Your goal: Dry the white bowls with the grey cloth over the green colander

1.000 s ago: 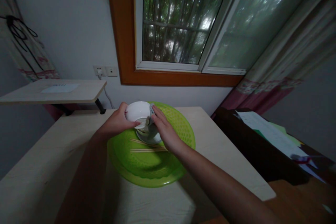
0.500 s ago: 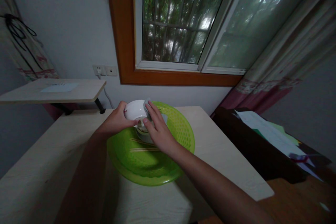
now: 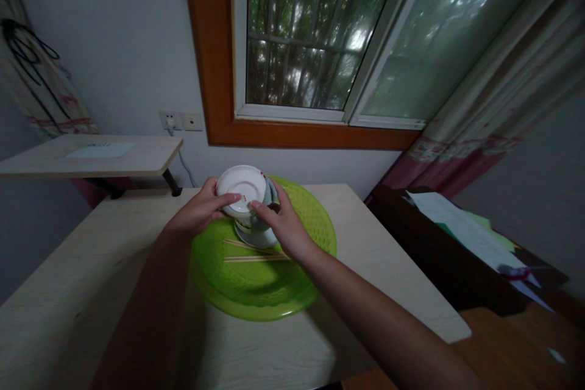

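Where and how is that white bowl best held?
Probably at its left edge, coming from the left, as the left hand does. The bowl is turned underside up, so the thumb can press by the raised base ring; the right hand and gray cloth occupy its right side.

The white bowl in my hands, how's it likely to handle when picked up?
The bowl looks ceramic, so it's probably stiff and may chip if knocked. Its smooth white surface could feel slippery. Being round, it might roll if tipped.
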